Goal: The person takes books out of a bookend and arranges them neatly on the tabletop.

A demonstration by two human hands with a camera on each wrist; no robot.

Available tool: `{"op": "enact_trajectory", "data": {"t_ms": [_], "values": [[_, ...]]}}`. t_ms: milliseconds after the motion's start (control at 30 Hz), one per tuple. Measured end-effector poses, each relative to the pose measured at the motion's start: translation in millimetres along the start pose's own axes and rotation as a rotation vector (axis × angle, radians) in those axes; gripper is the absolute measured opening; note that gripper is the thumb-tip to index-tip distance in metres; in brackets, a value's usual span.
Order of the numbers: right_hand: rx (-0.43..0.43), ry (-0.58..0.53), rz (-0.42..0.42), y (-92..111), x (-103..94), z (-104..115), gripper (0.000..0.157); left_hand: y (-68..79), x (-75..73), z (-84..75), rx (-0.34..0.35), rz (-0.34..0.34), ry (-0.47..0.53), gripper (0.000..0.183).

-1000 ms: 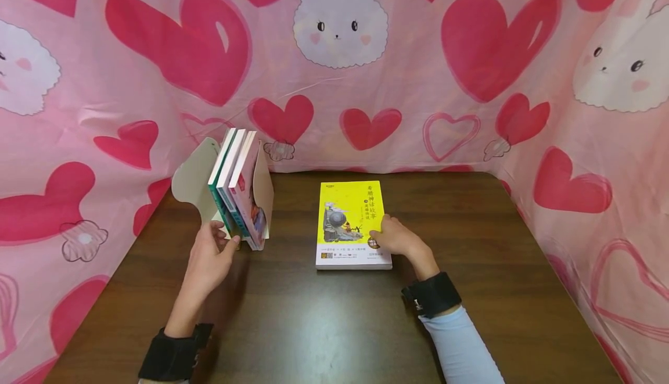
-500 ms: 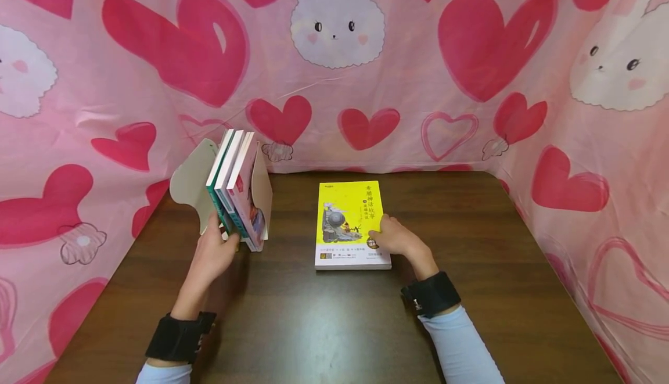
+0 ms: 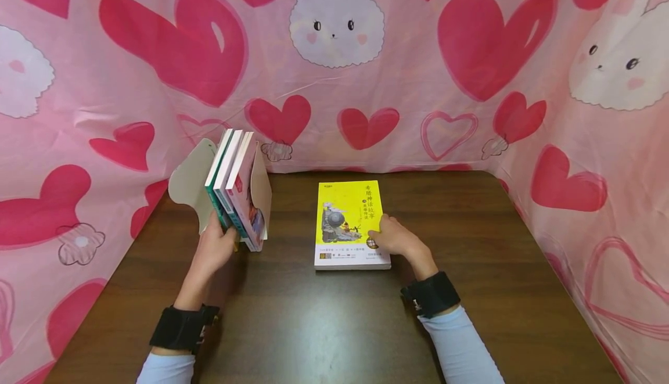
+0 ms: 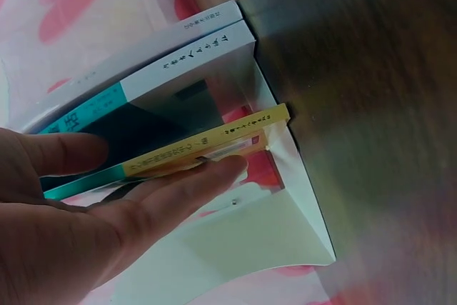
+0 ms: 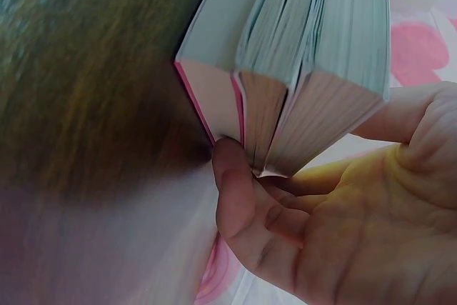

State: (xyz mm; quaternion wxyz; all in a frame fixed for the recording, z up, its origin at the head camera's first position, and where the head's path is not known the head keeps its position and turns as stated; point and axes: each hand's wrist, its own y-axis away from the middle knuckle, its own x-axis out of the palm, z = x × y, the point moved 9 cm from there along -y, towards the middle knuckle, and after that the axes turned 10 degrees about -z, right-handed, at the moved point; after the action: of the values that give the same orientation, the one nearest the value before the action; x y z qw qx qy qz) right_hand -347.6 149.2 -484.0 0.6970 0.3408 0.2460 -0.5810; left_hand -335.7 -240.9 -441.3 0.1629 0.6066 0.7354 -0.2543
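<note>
Left hand [image 3: 211, 247]: fingers pinching the yellow-and-green-spined book [image 4: 207, 137] by its spine.
Right hand [image 3: 397, 237]: fingers gripping the book stack [image 5: 278, 48] at its 3 o'clock edge, yellow-covered book [image 3: 345, 212] uppermost.
Bookend [image 3: 189, 182]: between 9 and 10 o'clock of the stack.
Surface [image 3: 313, 320]: room between both, wider toward 6 o'clock.

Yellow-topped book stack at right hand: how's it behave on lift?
Probably heavy for its footprint: the book stack shows thick page blocks in the right wrist view. Books may slide against each other: gaps show between them. Tipping seems unlikely while it lies broad face up on the table, with the right hand gripping one edge.
</note>
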Motion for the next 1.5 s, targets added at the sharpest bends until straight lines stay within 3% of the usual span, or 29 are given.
{"op": "enact_trajectory", "data": {"t_ms": [267,533,667,1233,1500], "values": [[-0.003,0.003,0.0,2,1.8,1,0.053,-7.4,-1.3,-0.6,0.057,-0.013,0.066,0.063],[-0.004,0.02,-0.004,1,1.2,3,0.052,-10.9,-2.8,2.8,0.014,-0.024,0.053,0.058],[-0.011,0.023,-0.008,0,0.5,3,0.052,-11.2,-3.3,0.1,0.034,-0.037,0.068,0.054],[-0.02,0.043,-0.01,-3,-1.9,3,0.054,0.4,-3.4,-2.8,0.048,0.007,0.086,0.061],[0.002,0.044,0.002,-1,0.2,1,0.056,3.8,-4.9,-0.2,0.029,0.012,0.044,0.068]]}}
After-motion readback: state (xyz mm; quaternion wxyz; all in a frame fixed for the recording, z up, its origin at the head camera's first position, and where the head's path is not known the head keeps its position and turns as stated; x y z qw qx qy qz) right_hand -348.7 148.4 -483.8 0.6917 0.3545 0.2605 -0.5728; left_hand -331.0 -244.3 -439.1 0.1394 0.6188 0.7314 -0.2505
